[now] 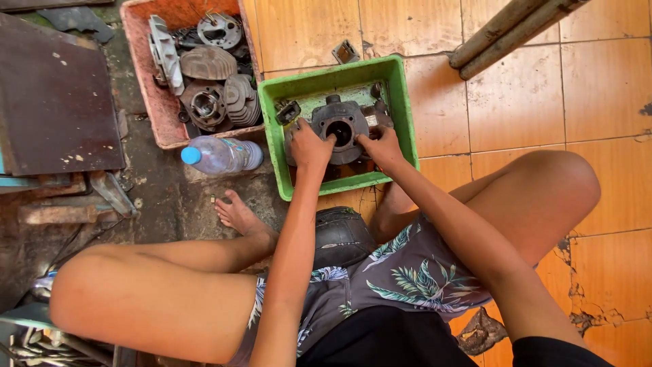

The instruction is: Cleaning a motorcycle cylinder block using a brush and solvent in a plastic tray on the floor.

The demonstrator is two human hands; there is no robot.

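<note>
The left hand (309, 144) and the right hand (382, 145) each close their fingers over opposite sides of a dark grey, finned cast-metal engine cylinder with a round bore (341, 128), which sits inside a bright green rectangular plastic tub (405, 109) on the glossy orange tiled floor (516, 109). Just left of the tub, a clear plastic water bottle with a blue cap (221, 155) lies on its side on rough, grimy concrete. Behind it, a faded red plastic crate (146, 88) holds a heap of ribbed, dull grey metal engine parts (210, 75).
</note>
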